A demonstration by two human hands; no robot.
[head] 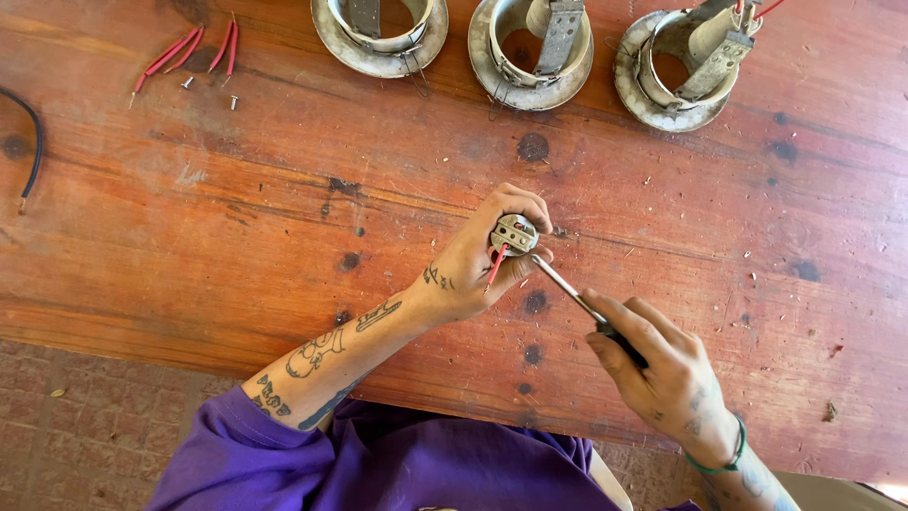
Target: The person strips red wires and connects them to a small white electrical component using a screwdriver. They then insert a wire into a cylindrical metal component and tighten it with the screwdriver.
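Note:
My left hand (478, 255) grips a small round metal lamp socket (515, 233) over the red wooden table (284, 246). A short red wire (496, 269) sticks out of the socket toward my palm. My right hand (657, 364) holds a screwdriver (567, 286) by its dark handle. The thin metal shaft runs up and left, and its tip rests against the socket's lower right edge.
Three round metal lamp housings (380, 33) (532, 49) (686, 61) stand along the table's far edge. Short red wire pieces (189, 52) and small screws (233, 100) lie at the far left. A black cable (34, 142) curves at the left edge. Brick floor (85, 416) shows below the table.

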